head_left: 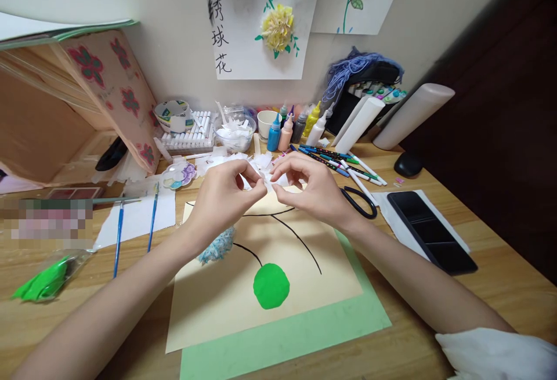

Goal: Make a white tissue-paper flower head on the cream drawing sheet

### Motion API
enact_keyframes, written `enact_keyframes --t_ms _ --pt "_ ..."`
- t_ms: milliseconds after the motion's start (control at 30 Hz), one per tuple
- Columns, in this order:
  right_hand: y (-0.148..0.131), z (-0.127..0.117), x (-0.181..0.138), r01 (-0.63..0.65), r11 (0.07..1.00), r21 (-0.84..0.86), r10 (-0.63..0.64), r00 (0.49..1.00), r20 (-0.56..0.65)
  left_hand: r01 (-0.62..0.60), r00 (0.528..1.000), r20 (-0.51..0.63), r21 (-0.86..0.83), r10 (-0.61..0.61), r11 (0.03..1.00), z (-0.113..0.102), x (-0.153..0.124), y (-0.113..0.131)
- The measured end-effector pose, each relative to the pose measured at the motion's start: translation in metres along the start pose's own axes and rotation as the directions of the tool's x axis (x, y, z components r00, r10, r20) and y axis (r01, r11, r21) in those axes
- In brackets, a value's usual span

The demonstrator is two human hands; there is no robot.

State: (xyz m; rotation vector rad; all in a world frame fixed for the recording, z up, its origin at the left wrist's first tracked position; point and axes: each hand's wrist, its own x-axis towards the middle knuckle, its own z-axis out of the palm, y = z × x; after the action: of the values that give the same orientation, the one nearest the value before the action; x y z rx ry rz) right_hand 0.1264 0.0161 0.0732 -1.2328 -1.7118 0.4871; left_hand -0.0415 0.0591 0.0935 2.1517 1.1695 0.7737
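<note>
My left hand (pixel 228 194) and my right hand (pixel 311 188) hover close together above a cream sheet of paper (pixel 217 310). Thumb and index finger of the left hand pinch together; the right fingers curl in toward their thumb. Anything between the fingertips is too small to tell apart from the white paper scraps (pixel 261 162) behind. Black curved lines run across the sheet. A flat green disc (pixel 271 286) lies at the lower end of one line. Below my left wrist sits a fluffy pale-blue pompom (pixel 217 245), partly hidden.
Under the sheet lies a green sheet (pixel 278 348). Paintbrushes (pixel 118 241) and a bag of green clay (pixel 50 278) are at left. Markers (pixel 339 162), black-handled scissors (pixel 360 203) and a phone (pixel 430 232) lie right. Paint bottles (pixel 274 133) and a scrap bowl (pixel 235 133) stand behind.
</note>
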Motion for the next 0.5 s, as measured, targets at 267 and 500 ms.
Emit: enact_keyframes --t_ms 267,500 --pt "0.0016 0.0021 -0.0014 0.096 0.991 -0.09 -0.099 0.995 -0.028 -0.007 1.0 0.005 -0.015 0.007 1.0 -0.0006 -0.0013 -0.0008" --pt "0.0011 0.0023 -0.0016 0.111 0.987 -0.118 -0.115 0.993 -0.027 -0.014 1.0 -0.001 0.002 0.014 1.0 -0.0005 -0.0008 -0.0008"
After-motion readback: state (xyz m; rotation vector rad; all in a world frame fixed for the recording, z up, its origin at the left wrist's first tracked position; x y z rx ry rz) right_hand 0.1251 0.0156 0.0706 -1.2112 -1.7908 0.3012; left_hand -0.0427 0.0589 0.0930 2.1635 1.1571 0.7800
